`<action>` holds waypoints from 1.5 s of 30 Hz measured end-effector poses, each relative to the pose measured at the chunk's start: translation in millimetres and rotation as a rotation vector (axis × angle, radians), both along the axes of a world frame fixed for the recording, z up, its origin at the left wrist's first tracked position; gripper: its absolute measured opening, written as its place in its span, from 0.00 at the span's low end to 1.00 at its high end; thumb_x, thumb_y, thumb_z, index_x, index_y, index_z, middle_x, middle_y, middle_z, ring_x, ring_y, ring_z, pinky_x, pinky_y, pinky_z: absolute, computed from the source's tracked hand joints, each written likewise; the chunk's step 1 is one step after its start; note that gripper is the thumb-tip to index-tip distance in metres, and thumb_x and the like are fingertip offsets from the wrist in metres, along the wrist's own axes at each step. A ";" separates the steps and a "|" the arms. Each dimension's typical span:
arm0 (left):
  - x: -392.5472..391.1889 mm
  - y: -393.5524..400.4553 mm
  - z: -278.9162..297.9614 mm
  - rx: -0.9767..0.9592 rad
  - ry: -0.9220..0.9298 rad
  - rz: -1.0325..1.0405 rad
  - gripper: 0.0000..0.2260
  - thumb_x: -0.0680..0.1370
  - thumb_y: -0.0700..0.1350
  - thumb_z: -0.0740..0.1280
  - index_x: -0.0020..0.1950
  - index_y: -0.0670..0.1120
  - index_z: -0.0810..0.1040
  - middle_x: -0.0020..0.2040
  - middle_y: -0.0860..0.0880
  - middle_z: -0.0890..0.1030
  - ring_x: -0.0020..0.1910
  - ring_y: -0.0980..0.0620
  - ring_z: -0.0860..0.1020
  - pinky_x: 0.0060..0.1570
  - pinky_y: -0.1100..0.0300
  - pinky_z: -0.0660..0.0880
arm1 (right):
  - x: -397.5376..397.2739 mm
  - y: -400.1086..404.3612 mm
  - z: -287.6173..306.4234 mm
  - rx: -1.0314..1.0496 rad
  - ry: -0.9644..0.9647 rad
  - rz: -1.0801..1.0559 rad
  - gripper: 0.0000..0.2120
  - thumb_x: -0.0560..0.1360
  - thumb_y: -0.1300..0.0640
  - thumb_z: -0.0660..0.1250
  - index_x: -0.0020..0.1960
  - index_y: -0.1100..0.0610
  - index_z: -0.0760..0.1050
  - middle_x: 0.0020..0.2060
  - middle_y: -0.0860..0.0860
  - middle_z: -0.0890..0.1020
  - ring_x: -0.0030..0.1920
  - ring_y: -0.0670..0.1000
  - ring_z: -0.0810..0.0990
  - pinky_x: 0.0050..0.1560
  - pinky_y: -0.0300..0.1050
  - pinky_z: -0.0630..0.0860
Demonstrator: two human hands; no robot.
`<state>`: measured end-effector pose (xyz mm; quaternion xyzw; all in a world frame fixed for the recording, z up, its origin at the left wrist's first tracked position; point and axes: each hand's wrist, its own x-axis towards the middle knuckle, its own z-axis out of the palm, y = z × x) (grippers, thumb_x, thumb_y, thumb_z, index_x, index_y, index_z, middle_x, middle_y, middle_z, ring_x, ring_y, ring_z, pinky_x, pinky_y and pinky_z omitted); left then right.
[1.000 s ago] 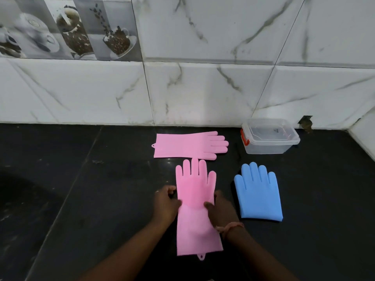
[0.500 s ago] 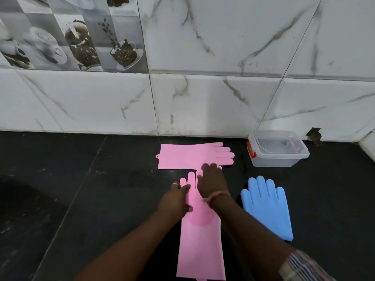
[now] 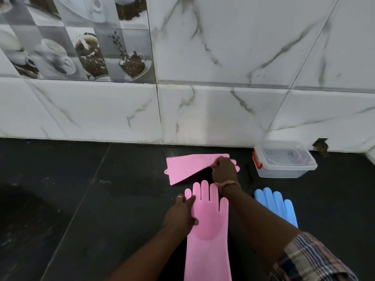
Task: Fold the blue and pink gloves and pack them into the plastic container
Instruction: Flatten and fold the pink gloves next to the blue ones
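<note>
Your right hand [image 3: 224, 169] pinches the far flat pink rubber glove [image 3: 188, 168], long axis parallel to the desk's back edge; left hand [image 3: 182, 213] rests flat, fingers spread, on the near pink glove [image 3: 209, 230].

Tabletop [image 3: 81, 199]: you're over dark, glossy stone.
Wall [image 3: 243, 57]: white marble-look tiles face you.
Picture tile [image 3: 81, 43]: coffee cups and beans, upper left.
Hole [image 3: 321, 146]: at the wall's base, far right.
</note>
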<state>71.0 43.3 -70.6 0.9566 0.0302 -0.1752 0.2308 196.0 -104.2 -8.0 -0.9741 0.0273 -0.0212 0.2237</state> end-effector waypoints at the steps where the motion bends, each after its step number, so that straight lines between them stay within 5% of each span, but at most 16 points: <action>1: 0.2 1.2 1.1 -0.014 0.008 0.011 0.39 0.75 0.50 0.75 0.83 0.57 0.59 0.78 0.46 0.61 0.69 0.43 0.75 0.64 0.53 0.75 | -3.0 4.4 14.4 0.135 -0.098 -0.008 0.08 0.74 0.64 0.64 0.52 0.59 0.77 0.50 0.58 0.80 0.52 0.58 0.78 0.55 0.54 0.77; 4: -2.0 7.1 12.1 -0.131 -0.095 0.028 0.33 0.75 0.48 0.75 0.79 0.55 0.69 0.72 0.45 0.72 0.67 0.44 0.77 0.64 0.57 0.73 | -28.2 11.6 63.5 0.481 -0.342 0.204 0.05 0.76 0.67 0.64 0.48 0.59 0.75 0.46 0.53 0.81 0.47 0.50 0.79 0.50 0.46 0.77; 7: -7.7 5.4 16.6 -0.714 -0.350 0.400 0.12 0.80 0.37 0.69 0.57 0.51 0.87 0.53 0.51 0.88 0.56 0.47 0.84 0.59 0.55 0.79 | -68.9 -1.5 100.9 0.720 -0.422 0.339 0.06 0.77 0.60 0.63 0.51 0.50 0.75 0.53 0.46 0.82 0.54 0.42 0.80 0.52 0.29 0.73; 11: -23.8 12.9 21.6 -1.627 -0.020 0.812 0.13 0.86 0.42 0.59 0.65 0.40 0.80 0.58 0.41 0.84 0.61 0.37 0.80 0.65 0.42 0.77 | -111.2 -39.3 100.9 0.994 -0.456 0.253 0.06 0.77 0.59 0.67 0.53 0.55 0.76 0.63 0.49 0.78 0.64 0.50 0.77 0.62 0.41 0.74; 13: -26.3 8.0 31.2 -1.810 0.282 0.807 0.24 0.85 0.57 0.58 0.68 0.41 0.79 0.63 0.41 0.84 0.65 0.36 0.80 0.67 0.41 0.77 | -123.9 -49.3 78.1 1.040 -0.347 0.192 0.07 0.77 0.66 0.67 0.54 0.59 0.76 0.64 0.52 0.78 0.65 0.52 0.76 0.64 0.49 0.74; 16: -43.1 -17.9 58.3 -1.675 0.466 0.720 0.34 0.83 0.67 0.53 0.71 0.41 0.76 0.66 0.59 0.79 0.76 0.39 0.70 0.73 0.67 0.65 | -157.6 -40.1 33.1 1.003 -0.062 -0.076 0.08 0.78 0.62 0.66 0.55 0.52 0.77 0.53 0.46 0.82 0.55 0.45 0.80 0.62 0.51 0.77; 18: -63.3 -32.8 53.1 -1.730 0.560 0.647 0.36 0.82 0.67 0.57 0.79 0.42 0.69 0.75 0.51 0.75 0.78 0.44 0.67 0.79 0.57 0.61 | -184.0 -30.0 3.0 0.885 0.011 -0.202 0.03 0.78 0.56 0.66 0.49 0.48 0.76 0.48 0.43 0.81 0.51 0.45 0.80 0.53 0.45 0.79; 20: -79.9 -36.4 43.3 -1.738 0.628 0.702 0.28 0.83 0.56 0.65 0.77 0.40 0.70 0.65 0.43 0.84 0.65 0.45 0.81 0.68 0.50 0.76 | -200.8 -24.2 -11.1 0.869 0.034 -0.289 0.03 0.78 0.50 0.66 0.50 0.47 0.74 0.47 0.42 0.80 0.50 0.44 0.79 0.45 0.35 0.74; 22: -86.8 -36.7 41.7 -1.543 0.533 0.770 0.23 0.80 0.46 0.68 0.73 0.37 0.74 0.61 0.37 0.85 0.63 0.40 0.82 0.67 0.44 0.77 | -205.8 -25.5 -12.7 0.868 0.095 -0.349 0.07 0.78 0.45 0.64 0.54 0.46 0.72 0.50 0.43 0.79 0.49 0.41 0.77 0.43 0.34 0.71; 27: -78.7 -37.1 75.0 -1.311 0.286 0.679 0.14 0.84 0.45 0.64 0.69 0.44 0.79 0.63 0.42 0.84 0.65 0.40 0.80 0.71 0.40 0.73 | -225.3 -37.0 -2.9 1.128 0.300 -0.121 0.28 0.75 0.32 0.57 0.67 0.49 0.72 0.61 0.48 0.79 0.62 0.50 0.78 0.64 0.56 0.73; 30: -76.4 -29.9 99.5 -1.244 0.192 0.572 0.11 0.85 0.49 0.63 0.64 0.52 0.82 0.57 0.49 0.88 0.56 0.46 0.86 0.63 0.43 0.80 | -235.7 -47.8 5.1 1.133 0.478 -0.025 0.27 0.67 0.23 0.57 0.62 0.31 0.70 0.58 0.32 0.77 0.59 0.38 0.77 0.68 0.47 0.70; 33: -62.0 -17.0 97.4 -1.253 0.184 0.657 0.10 0.84 0.49 0.65 0.63 0.53 0.82 0.57 0.47 0.88 0.56 0.42 0.86 0.61 0.38 0.80 | -229.0 -50.8 20.8 1.029 0.578 -0.004 0.20 0.61 0.20 0.58 0.51 0.20 0.60 0.45 0.18 0.72 0.47 0.28 0.75 0.49 0.28 0.75; 35: -52.9 -13.8 85.0 -1.260 0.250 0.728 0.11 0.84 0.45 0.65 0.66 0.48 0.80 0.59 0.43 0.86 0.59 0.40 0.84 0.64 0.37 0.78 | -223.2 -52.2 14.8 1.006 0.573 -0.017 0.18 0.70 0.29 0.63 0.58 0.27 0.64 0.52 0.23 0.75 0.50 0.32 0.78 0.42 0.29 0.77; 37: -49.0 -12.4 69.6 -1.248 0.343 0.745 0.14 0.85 0.44 0.64 0.69 0.41 0.78 0.62 0.40 0.84 0.63 0.39 0.82 0.69 0.39 0.75 | -219.9 -52.4 -7.6 0.985 0.584 -0.139 0.17 0.79 0.45 0.63 0.67 0.45 0.69 0.62 0.42 0.78 0.56 0.45 0.78 0.55 0.44 0.78; 39: -50.1 -11.7 56.0 -1.224 0.387 0.759 0.15 0.85 0.44 0.64 0.70 0.40 0.77 0.63 0.40 0.84 0.64 0.39 0.81 0.69 0.40 0.75 | -220.3 -48.8 -26.8 0.880 0.612 -0.212 0.17 0.80 0.53 0.63 0.67 0.55 0.70 0.63 0.52 0.78 0.56 0.50 0.78 0.62 0.52 0.75; 45: -63.1 -21.5 37.6 -0.947 0.187 0.573 0.12 0.83 0.48 0.67 0.66 0.50 0.77 0.61 0.48 0.83 0.58 0.45 0.83 0.60 0.43 0.81 | -212.8 -40.9 -40.3 0.849 0.664 -0.183 0.24 0.76 0.40 0.65 0.68 0.48 0.68 0.63 0.47 0.77 0.57 0.49 0.77 0.61 0.53 0.76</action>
